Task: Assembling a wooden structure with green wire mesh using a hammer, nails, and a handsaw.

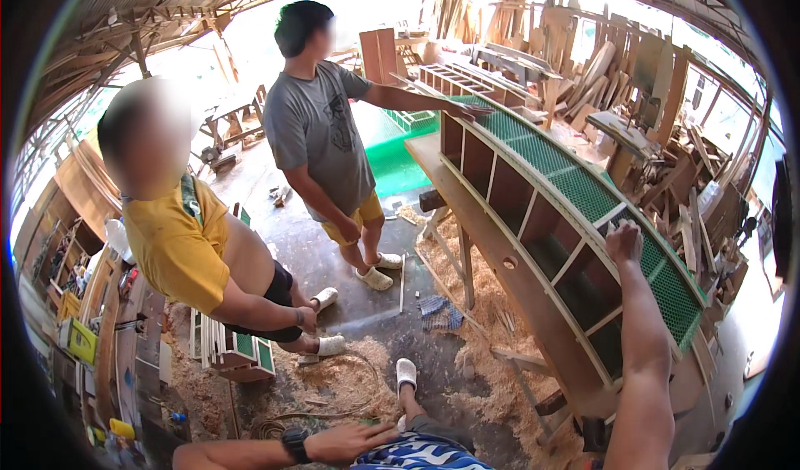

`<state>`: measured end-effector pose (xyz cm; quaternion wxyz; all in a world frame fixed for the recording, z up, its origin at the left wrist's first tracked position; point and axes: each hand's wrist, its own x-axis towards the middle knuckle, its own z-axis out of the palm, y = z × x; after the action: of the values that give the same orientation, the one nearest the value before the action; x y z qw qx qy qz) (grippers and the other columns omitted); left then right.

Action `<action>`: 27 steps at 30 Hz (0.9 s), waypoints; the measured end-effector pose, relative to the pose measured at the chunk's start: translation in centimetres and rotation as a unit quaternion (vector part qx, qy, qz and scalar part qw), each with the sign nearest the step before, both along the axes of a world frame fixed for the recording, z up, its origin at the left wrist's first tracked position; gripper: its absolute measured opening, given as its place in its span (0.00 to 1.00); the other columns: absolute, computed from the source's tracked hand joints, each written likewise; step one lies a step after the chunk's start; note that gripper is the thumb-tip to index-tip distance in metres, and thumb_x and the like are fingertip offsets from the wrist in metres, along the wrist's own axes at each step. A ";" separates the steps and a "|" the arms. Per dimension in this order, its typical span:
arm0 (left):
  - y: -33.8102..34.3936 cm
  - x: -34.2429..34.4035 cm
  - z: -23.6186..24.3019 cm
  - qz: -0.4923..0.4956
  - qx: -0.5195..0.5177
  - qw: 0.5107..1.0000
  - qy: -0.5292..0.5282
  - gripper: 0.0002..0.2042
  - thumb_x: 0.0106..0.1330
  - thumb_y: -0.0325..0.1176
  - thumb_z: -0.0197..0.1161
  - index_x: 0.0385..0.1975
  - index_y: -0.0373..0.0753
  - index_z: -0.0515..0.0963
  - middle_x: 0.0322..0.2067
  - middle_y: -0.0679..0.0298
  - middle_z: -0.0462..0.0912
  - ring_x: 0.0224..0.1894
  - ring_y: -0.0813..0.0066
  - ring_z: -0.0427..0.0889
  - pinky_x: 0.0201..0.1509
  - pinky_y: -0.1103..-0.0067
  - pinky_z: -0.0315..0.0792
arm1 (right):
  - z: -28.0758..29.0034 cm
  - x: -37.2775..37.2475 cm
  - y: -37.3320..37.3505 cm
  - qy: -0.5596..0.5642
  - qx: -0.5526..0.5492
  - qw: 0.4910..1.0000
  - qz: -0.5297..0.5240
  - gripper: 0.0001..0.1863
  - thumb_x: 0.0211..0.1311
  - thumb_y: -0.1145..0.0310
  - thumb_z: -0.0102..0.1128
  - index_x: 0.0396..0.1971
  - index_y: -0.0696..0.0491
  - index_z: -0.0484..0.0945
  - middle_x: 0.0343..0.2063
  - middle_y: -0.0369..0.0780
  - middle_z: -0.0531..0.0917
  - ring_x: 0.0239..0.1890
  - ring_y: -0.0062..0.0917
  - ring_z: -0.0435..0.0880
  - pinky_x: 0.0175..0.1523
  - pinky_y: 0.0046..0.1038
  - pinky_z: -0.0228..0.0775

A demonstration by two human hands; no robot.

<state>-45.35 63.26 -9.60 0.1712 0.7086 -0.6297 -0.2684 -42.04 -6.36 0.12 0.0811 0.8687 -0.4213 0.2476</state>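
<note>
My right hand [623, 242] is stretched out over a long wooden frame [552, 285] with several box-like compartments and green mesh [546, 155] along its top. Its fingers are curled at the pale rail beside the mesh; whether anything small is in them I cannot make out. My left hand [352, 442] lies flat, fingers extended, on the blue and white patterned cloth [421, 453] at my waist. A dark watch [296, 445] is on that wrist. The frame rests on a brown board [492, 257] carried by wooden trestle legs [465, 262].
A person in a grey shirt [312, 128] reaches one hand onto the frame's far end. Another person in a yellow shirt [179, 245] stands at the left. Wood shavings [492, 370] cover the floor below the board. Green-and-white slatted pieces [242, 349] lie at the left; lumber [596, 78] leans behind.
</note>
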 end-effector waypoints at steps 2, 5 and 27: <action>4.1 -2.0 -3.1 0.006 0.011 1.000 -0.010 0.33 0.72 0.44 0.62 0.74 0.44 0.60 0.65 0.53 0.70 0.64 0.56 0.73 0.73 0.65 0.64 | 0.0 0.2 0.0 0.017 -0.016 1.000 -0.014 0.21 0.68 0.56 0.56 0.44 0.60 0.83 0.46 0.51 0.83 0.53 0.43 0.80 0.59 0.42 0.73; 6.8 -2.9 -7.1 0.036 0.018 0.993 0.107 0.32 0.73 0.44 0.59 0.74 0.44 0.58 0.67 0.53 0.67 0.65 0.55 0.71 0.73 0.64 0.62 | -0.1 0.2 0.1 -0.001 -0.009 1.000 0.007 0.20 0.68 0.56 0.57 0.46 0.59 0.83 0.50 0.50 0.82 0.57 0.41 0.77 0.62 0.42 0.70; 9.5 -3.5 -14.0 -0.002 -0.083 0.965 0.248 0.31 0.80 0.52 0.32 0.78 0.45 0.41 0.78 0.50 0.41 0.78 0.50 0.48 0.79 0.58 0.45 | -0.5 0.2 0.1 -0.028 -0.067 0.997 -0.012 0.25 0.69 0.52 0.54 0.51 0.59 0.79 0.54 0.50 0.79 0.60 0.44 0.75 0.63 0.43 0.71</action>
<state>-48.82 72.73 -23.62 0.3795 0.6021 -0.5890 -0.3829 -41.86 -6.24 -0.42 0.1307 0.8489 -0.4164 0.2981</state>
